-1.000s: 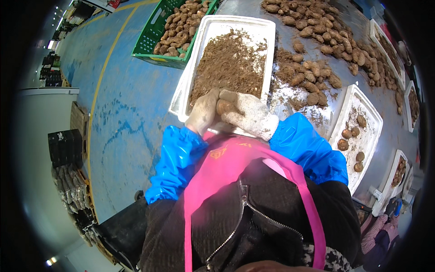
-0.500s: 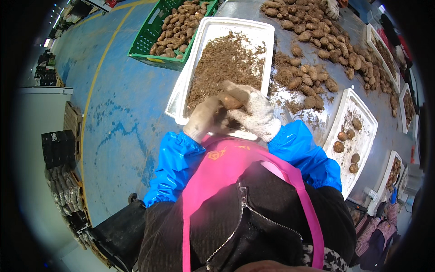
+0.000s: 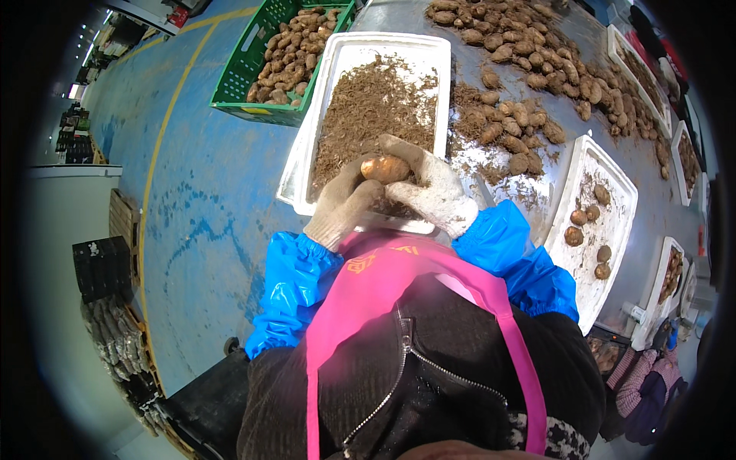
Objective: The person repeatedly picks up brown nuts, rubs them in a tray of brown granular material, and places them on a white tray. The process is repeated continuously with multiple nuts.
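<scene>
A brown taro (image 3: pixel 385 169) sits between my two gloved hands, above the near half of a white tray (image 3: pixel 441 100). My left hand (image 3: pixel 345 198) closes round its left end, thumb across the near side. From the other side, my right hand (image 3: pixel 433 188) grips the taro's right end between thumb and fingers. One patch of its skin looks paler and smoother. Loose brown fibres and root hairs (image 3: pixel 356 119) cover much of the tray floor. No tool shows clearly in either hand.
Taros fill a green crate (image 3: pixel 230 86) beyond the tray. To the right, a long taro pile (image 3: pixel 537 57) and a smaller heap (image 3: pixel 521 126) lie on the metal table. Another white tray (image 3: pixel 586 295) holds several taros. A person (image 3: pixel 652 383) is at lower right.
The taro has turned and lifted slightly, so more of its surface shows. My left hand has shifted up around it, while my right hand keeps nearly the same place.
</scene>
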A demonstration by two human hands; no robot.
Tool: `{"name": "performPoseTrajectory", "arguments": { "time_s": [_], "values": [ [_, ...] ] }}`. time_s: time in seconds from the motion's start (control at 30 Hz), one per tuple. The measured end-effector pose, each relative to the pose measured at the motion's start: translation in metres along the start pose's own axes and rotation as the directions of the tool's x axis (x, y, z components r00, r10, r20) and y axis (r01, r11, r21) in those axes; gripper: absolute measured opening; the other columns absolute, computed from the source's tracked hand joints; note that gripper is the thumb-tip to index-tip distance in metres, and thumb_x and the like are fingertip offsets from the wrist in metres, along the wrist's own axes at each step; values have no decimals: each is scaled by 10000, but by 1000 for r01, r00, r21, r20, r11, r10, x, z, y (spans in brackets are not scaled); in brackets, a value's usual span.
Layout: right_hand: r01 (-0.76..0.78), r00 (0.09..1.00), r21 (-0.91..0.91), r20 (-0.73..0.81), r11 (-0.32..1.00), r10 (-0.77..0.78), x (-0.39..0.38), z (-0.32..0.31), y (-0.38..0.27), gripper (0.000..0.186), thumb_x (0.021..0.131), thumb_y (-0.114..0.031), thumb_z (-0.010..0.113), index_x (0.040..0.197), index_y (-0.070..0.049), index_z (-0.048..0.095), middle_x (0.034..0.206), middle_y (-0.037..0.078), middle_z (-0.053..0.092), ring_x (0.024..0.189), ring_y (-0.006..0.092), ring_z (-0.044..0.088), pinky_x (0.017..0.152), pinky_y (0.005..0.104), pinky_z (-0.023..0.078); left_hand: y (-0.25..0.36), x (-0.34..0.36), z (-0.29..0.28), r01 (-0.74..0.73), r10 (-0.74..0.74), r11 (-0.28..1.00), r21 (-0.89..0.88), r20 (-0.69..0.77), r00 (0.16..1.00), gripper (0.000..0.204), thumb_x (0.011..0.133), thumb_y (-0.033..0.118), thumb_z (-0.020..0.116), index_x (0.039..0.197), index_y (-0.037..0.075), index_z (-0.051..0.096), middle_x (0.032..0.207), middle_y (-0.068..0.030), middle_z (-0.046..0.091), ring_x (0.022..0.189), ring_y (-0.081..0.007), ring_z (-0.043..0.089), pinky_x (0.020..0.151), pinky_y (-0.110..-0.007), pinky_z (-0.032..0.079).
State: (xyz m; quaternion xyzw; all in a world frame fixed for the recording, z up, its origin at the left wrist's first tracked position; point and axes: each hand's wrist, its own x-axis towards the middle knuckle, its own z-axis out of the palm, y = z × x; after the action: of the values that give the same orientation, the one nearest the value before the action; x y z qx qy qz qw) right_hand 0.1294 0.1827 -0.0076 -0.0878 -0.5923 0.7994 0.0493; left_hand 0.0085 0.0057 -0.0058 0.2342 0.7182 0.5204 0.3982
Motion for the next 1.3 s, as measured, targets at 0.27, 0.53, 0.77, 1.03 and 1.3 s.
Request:
{"name": "performPoseTrajectory", "arguments": {
  "time_s": [0.27,0.53,0.77,1.03,1.3],
  "values": [
    [87,919,-854,-130,513,-371,-20,-31,-12,646,854,-284,775,1460,-146,599,1097,237,713,1045,437,701,925,512,568,-2,-7,8,-97,135,980,176,-220,966,490,1054,220,555,1495,9,569,828,-25,640,713,-115,593,645,-266,498],
    [-157,459,-374,-847,914,-268,-139,-162,-30,550,942,-172,778,1465,-130,614,1335,120,708,1245,257,653,1124,394,514,-46,3,-10,-65,51,991,-117,-115,992,380,1088,323,598,1282,1,658,825,-40,627,677,-141,610,615,-297,530],
    [-498,89,-236,-971,835,-221,-194,-214,-52,642,1010,-152,675,1606,-103,442,1160,116,709,609,182,705,470,314,574,-44,2,-4,37,-47,995,-89,-113,993,365,1070,279,580,1278,-16,637,854,-63,662,717,-148,618,668,-297,528],
    [-437,792,-775,-572,456,-213,-71,-174,-3,543,938,-279,737,1403,-26,615,1462,206,615,1389,376,566,1179,461,454,-36,3,10,138,-141,988,-69,-32,990,352,1067,238,579,1320,-3,626,872,-40,656,742,-123,604,682,-279,513],
    [-333,933,-921,-290,-202,-215,3,-182,21,516,876,-264,764,1365,-123,679,1581,156,487,1497,414,373,1217,559,312,-34,2,15,172,-172,985,-32,-14,985,365,1049,230,589,1323,-6,641,880,-48,670,760,-113,621,684,-279,518]
  ]
}}
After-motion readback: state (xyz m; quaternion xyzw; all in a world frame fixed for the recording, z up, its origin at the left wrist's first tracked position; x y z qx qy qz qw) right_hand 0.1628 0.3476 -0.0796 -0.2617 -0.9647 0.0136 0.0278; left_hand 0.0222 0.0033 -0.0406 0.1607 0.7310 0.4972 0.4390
